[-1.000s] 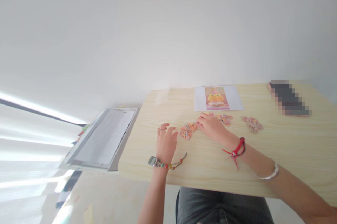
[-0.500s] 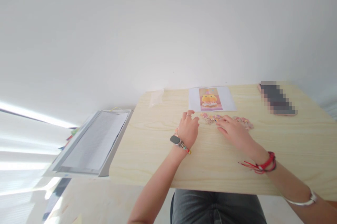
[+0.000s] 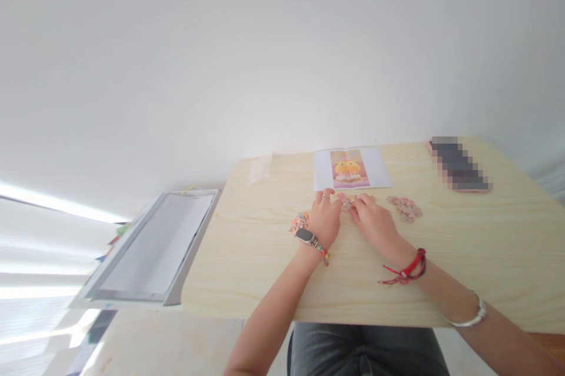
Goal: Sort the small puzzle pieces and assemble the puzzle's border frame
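Small pink and yellow jigsaw puzzle pieces [image 3: 346, 200] lie in a loose pile between my hands. My left hand [image 3: 325, 220], wearing a ring and a dark-faced wristband, is at the pile's left side, its bent fingers apart. From the right, my right hand [image 3: 374, 222] reaches in with fingertips drawn together on pieces; which ones it holds is partly hidden. Another heap of puzzle pieces [image 3: 300, 222] sits left of my left wrist. A third heap of puzzle pieces [image 3: 405, 209] lies to the right of my right hand.
Behind the pieces lies a paper sheet [image 3: 379, 169] with a printed picture [image 3: 348, 169] of a yellow figure. A clear plastic bag [image 3: 259, 169] is at the table's back left, a phone [image 3: 461, 165] at the back right. A grey tray [image 3: 172, 288] with papers stands beside the table [image 3: 247, 258].
My right hand has moved left across the pile, closer to my left hand, and its fingers have drawn in. The left heap now shows more and the right heap stands apart.
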`<state>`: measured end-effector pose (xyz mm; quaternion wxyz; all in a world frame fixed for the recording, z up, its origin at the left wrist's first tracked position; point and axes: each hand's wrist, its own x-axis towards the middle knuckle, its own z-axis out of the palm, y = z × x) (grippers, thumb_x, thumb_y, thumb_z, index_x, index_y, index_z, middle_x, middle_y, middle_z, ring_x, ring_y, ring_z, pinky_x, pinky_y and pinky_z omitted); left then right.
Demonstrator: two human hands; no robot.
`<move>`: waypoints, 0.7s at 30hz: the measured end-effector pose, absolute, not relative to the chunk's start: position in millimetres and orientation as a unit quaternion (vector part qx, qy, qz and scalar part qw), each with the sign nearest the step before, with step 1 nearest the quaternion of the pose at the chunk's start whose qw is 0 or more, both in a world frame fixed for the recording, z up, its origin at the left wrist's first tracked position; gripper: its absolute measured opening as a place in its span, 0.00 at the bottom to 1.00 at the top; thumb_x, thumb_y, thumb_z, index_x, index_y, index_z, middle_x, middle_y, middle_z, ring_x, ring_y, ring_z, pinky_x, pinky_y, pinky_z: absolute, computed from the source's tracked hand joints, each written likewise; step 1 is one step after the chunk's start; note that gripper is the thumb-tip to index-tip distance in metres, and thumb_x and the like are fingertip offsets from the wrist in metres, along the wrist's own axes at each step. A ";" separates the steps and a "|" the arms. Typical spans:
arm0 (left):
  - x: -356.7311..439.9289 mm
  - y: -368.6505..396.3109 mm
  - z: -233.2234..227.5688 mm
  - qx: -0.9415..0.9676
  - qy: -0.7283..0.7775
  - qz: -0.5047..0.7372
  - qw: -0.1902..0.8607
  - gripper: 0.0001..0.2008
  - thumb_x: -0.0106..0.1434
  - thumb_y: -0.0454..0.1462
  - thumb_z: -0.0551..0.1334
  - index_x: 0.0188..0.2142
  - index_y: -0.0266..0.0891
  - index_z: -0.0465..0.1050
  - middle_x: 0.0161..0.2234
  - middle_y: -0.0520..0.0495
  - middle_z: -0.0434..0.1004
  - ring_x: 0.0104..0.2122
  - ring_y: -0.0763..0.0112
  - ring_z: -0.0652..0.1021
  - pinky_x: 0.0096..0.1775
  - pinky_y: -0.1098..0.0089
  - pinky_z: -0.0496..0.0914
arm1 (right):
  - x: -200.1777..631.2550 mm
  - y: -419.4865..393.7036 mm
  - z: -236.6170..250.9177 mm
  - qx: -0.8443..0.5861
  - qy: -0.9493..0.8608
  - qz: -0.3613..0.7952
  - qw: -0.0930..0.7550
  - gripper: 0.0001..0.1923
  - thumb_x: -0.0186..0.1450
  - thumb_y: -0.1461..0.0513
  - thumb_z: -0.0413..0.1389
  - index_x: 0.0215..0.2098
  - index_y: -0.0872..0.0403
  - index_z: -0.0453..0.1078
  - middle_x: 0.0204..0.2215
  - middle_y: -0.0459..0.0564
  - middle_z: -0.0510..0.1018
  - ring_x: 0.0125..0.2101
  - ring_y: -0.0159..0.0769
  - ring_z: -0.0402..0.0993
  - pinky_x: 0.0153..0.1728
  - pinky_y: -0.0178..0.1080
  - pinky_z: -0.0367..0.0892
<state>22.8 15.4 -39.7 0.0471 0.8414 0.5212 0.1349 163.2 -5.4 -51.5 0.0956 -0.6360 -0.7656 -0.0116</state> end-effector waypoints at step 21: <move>14.0 -15.5 -37.2 0.864 0.477 0.134 0.088 0.02 0.57 0.32 0.61 0.31 0.39 0.70 0.48 0.43 0.64 0.49 0.61 0.65 0.48 0.60 0.67 | 182.3 -31.9 -52.9 -0.502 -0.849 0.059 0.151 0.13 0.66 0.63 0.43 0.30 0.55 0.67 0.31 0.50 0.71 0.27 0.32 0.70 0.25 0.33 0.62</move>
